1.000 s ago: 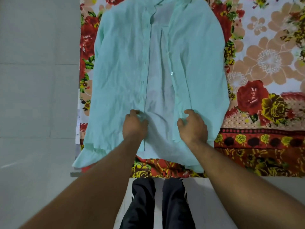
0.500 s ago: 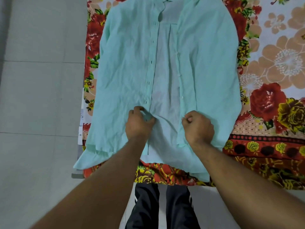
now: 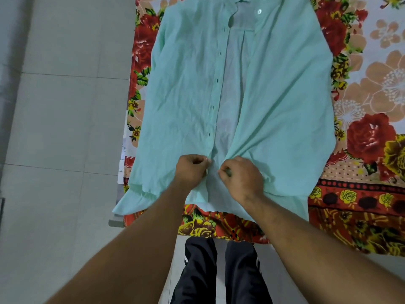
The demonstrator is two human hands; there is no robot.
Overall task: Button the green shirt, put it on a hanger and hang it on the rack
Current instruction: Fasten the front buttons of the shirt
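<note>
While the left hand (image 3: 191,170) pinches the front edge with the buttonholes (image 3: 217,80), the right hand (image 3: 242,179) pinches the opposite front edge. Both have curled fingers clamped on cloth. The two hands are near each other, with a narrow strip of the shirt's pale inner side between them, and they do not touch. They hold the green shirt (image 3: 285,95) low on its front, near its hem. The shirt lies flat and face up on the flowered sheet (image 3: 372,84), at the left edge of it, with the collar at the far side and the hem at the near edge. Its front is open from collar to hem. One white button (image 3: 259,11) shows near the collar. A sleeve cuff (image 3: 131,202) hangs over the near left corner of the sheet. Left of the sheet is a grey tiled floor (image 3: 65,128). Below the near edge stand the person's legs in black trousers (image 3: 200,270).
</note>
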